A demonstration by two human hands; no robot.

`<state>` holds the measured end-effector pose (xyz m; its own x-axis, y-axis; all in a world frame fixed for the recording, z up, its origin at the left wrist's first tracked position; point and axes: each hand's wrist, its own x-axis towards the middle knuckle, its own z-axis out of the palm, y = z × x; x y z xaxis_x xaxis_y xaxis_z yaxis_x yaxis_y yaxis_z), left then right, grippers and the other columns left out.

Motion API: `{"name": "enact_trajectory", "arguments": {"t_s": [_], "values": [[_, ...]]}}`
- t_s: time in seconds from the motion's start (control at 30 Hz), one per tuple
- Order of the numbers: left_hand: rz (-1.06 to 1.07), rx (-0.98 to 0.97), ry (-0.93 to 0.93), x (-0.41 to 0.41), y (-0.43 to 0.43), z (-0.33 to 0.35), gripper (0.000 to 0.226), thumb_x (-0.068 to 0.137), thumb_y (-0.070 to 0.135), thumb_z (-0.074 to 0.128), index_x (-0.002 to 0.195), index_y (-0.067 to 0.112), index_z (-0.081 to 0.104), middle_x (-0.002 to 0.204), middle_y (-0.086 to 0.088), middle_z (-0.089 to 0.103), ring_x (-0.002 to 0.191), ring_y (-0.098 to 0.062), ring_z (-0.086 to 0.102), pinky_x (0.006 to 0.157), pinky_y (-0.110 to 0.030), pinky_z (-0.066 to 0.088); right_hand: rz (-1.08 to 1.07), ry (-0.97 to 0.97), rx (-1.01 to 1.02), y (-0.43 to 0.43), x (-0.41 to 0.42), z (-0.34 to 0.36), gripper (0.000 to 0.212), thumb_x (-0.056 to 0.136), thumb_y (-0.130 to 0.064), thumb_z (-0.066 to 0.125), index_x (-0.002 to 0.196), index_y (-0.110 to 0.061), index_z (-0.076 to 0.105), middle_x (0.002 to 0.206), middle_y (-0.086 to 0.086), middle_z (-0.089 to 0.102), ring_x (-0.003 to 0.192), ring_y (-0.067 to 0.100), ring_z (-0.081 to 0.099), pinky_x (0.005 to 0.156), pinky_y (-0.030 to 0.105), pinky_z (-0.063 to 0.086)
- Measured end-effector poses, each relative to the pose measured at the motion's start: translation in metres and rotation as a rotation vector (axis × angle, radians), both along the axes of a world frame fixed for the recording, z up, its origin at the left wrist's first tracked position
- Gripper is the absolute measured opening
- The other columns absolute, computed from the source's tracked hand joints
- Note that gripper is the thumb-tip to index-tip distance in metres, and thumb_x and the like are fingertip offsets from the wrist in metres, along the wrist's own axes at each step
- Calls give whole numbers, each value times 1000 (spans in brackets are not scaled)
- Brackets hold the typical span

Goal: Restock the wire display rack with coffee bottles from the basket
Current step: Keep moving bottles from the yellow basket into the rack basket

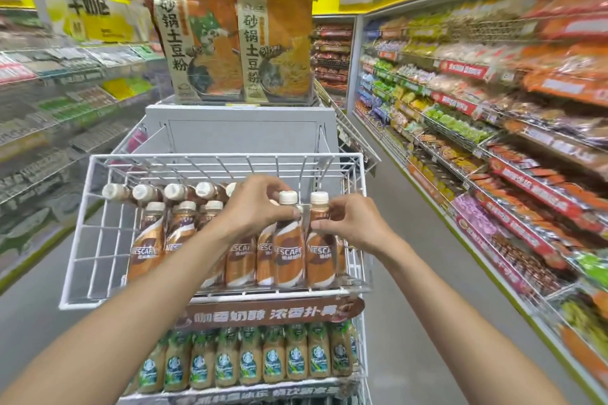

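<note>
Seating two bottles in the front row of the wire display rack [210,159], at the top shelf's front right corner. Gripping the neck of one coffee bottle [289,242] with curled fingers of the left hand [253,209]; pinching the second coffee bottle [320,245] with the right hand [350,223]. Keeping both upright: long axis vertical, caps up, labels toward the front edge. Probably next: releasing without tipping neighbours, then back to the basket, unseen.

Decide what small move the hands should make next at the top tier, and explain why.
Probably release both: the left hand and right hand hold two Nescafé bottles by the necks, already upright, labels forward, in the front row of the wire rack.
</note>
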<state>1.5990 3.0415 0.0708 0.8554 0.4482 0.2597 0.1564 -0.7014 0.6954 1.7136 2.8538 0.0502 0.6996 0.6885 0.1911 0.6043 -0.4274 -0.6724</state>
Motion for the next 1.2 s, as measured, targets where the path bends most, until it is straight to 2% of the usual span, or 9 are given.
{"name": "enact_trajectory", "arguments": {"t_s": [0.13, 0.3, 0.4, 0.53, 0.73, 0.8, 0.93, 1.1, 1.2], "values": [[12, 17, -1, 34, -7, -4, 31, 68, 34, 95, 92, 26, 79, 80, 5, 75, 76, -14, 70, 68, -34, 57, -56, -45, -78, 7, 14, -2, 16, 85, -21, 86, 89, -8, 79, 83, 5, 80, 82, 22, 75, 70, 30, 57], [-24, 32, 114, 63, -7, -21, 24, 73, 29, 93, 88, 17, 79, 74, 5, 69, 70, -13, 61, 58, -27, 42, -114, -75, -217, 21, 23, -17, 14, 94, -18, 74, 97, -4, 72, 98, 11, 76, 94, 27, 72, 84, 42, 60], [-13, 39, 161, 70, 2, -27, 24, 73, 30, 93, 85, 15, 77, 72, 5, 66, 68, -13, 60, 54, -25, 39, -146, -90, -308, 32, 29, -19, 12, 99, -13, 66, 92, -3, 65, 108, 16, 68, 91, 29, 65, 73, 34, 51], [-28, 35, 175, 73, 11, -31, 29, 72, 30, 93, 89, 12, 77, 88, -4, 74, 82, -19, 66, 67, -29, 49, -163, -79, -413, 42, 36, -19, 19, 100, -7, 58, 115, 2, 67, 129, 20, 63, 113, 34, 65, 76, 27, 43], [-57, 69, 175, 74, 14, -32, 30, 73, 33, 92, 86, 17, 70, 90, 1, 66, 87, -18, 61, 72, -29, 42, -174, -45, -447, 47, 41, -20, 3, 99, -5, 57, 101, -7, 59, 129, 18, 64, 99, 31, 60, 75, 27, 43], [-64, 65, 170, 73, 15, -32, 28, 73, 32, 92, 85, 16, 72, 86, 2, 68, 85, -18, 63, 70, -28, 43, -185, -44, -432, 47, 41, -22, 3, 100, -5, 56, 99, -8, 55, 132, 18, 63, 108, 32, 63, 77, 27, 43], [-73, 75, 178, 72, 14, -32, 25, 74, 29, 92, 82, 14, 74, 79, 4, 69, 81, -19, 66, 68, -29, 45, -210, -24, -408, 47, 40, -23, 16, 101, -3, 55, 113, -1, 65, 132, 18, 64, 118, 33, 64, 78, 28, 44], [-71, 94, 212, 74, 16, -29, 38, 75, 34, 91, 100, 11, 75, 92, -2, 67, 87, -20, 62, 73, -28, 43, -230, -31, -389, 48, 40, -22, 5, 100, -1, 58, 101, -5, 62, 127, 18, 65, 106, 32, 63, 77, 26, 44], [-77, 93, 220, 78, 12, -29, 39, 76, 30, 90, 103, 6, 75, 97, -8, 71, 94, -26, 66, 74, -28, 43, -244, -42, -390, 48, 40, -23, 10, 99, -2, 60, 107, -3, 65, 126, 18, 65, 97, 29, 58, 77, 27, 45]]}}
